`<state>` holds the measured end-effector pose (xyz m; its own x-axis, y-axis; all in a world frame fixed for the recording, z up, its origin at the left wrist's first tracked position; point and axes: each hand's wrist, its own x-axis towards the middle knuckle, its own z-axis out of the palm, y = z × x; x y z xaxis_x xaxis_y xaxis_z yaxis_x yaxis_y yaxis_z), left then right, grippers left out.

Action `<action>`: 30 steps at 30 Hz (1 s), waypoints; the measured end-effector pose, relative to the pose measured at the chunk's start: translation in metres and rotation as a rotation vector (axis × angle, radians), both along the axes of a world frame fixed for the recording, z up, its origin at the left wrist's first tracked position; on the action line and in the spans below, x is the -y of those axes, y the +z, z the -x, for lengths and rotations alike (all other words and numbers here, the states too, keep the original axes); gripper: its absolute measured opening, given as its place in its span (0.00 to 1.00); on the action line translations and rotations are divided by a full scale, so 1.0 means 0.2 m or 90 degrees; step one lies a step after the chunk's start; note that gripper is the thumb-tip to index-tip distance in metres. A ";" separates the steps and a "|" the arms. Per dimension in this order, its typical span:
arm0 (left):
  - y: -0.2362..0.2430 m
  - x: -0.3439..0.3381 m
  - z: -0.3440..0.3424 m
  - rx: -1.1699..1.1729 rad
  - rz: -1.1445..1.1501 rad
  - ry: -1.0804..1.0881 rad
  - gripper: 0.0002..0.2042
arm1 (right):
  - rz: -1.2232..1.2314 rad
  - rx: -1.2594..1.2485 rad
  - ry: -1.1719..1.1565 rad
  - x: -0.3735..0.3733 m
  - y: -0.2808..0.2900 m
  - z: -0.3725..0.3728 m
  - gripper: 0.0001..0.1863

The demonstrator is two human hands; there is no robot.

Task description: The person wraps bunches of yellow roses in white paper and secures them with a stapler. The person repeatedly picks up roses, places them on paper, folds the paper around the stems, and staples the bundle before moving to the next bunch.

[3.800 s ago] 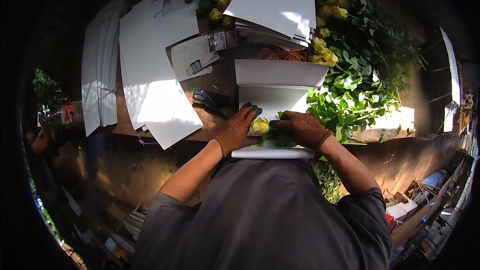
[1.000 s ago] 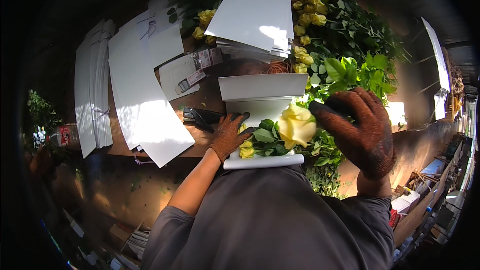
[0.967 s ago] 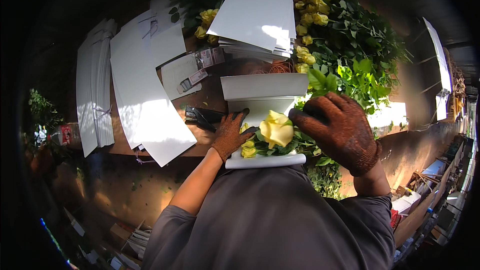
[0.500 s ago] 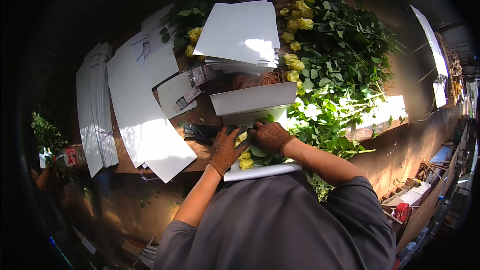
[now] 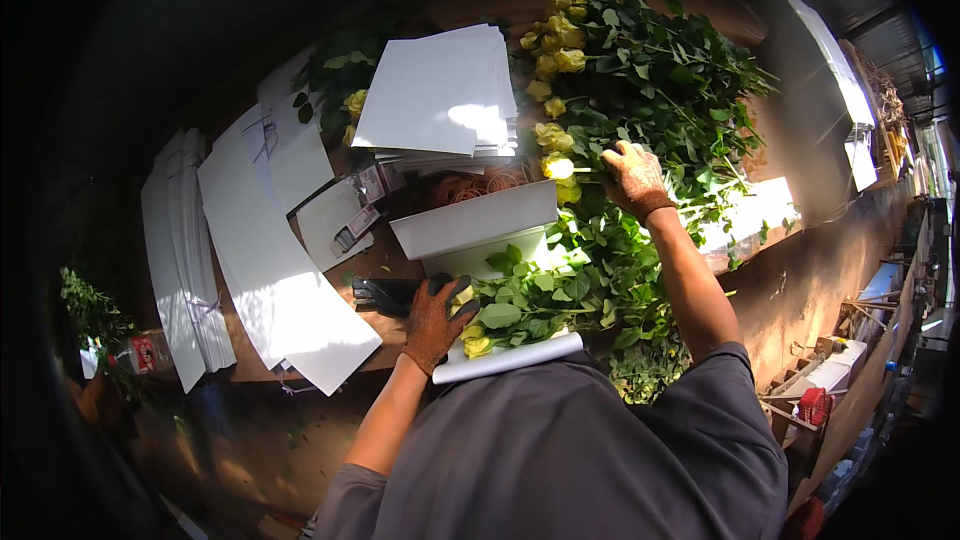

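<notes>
My left hand [image 5: 435, 325], in a rusty-brown, dark-fingered glove, rests with spread fingers on yellow roses [image 5: 478, 345] lying leafy on white paper [image 5: 510, 358] with a rolled front edge. Beside it lies a black stapler [image 5: 380, 295]. My right hand [image 5: 632, 180], also gloved, is up at the rose pile [image 5: 680, 70], its fingers closed around the stem of a pale yellow rose [image 5: 558, 168]. A folded white flap [image 5: 470, 220] stands behind the paper, with orange rubber bands [image 5: 490, 182] beyond it.
A stack of white sheets [image 5: 425, 90] sits at the back middle. More sheets [image 5: 285, 280] and a tied bundle [image 5: 180, 250] lie left on the brown table [image 5: 385, 265]. Small packets [image 5: 355, 225] lie among them. A white board [image 5: 830, 70] stands at the right.
My right hand has moved from the paper up and right to the rose pile. More leafy stems now show on the paper, and my left hand stays on them. The view has shifted.
</notes>
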<state>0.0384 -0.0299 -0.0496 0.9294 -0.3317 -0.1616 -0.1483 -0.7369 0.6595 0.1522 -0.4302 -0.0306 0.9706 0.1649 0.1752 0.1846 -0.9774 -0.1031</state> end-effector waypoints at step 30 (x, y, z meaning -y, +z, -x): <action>-0.11 -0.04 0.03 -0.103 -0.006 -0.003 0.29 | -0.130 -0.012 0.260 -0.63 0.88 0.30 0.22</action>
<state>0.0319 -0.0210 -0.0706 0.8892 -0.3342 -0.3124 -0.0448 -0.7431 0.6676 0.0929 -0.3051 0.1449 0.8364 0.4989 0.2269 0.5472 -0.7840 -0.2930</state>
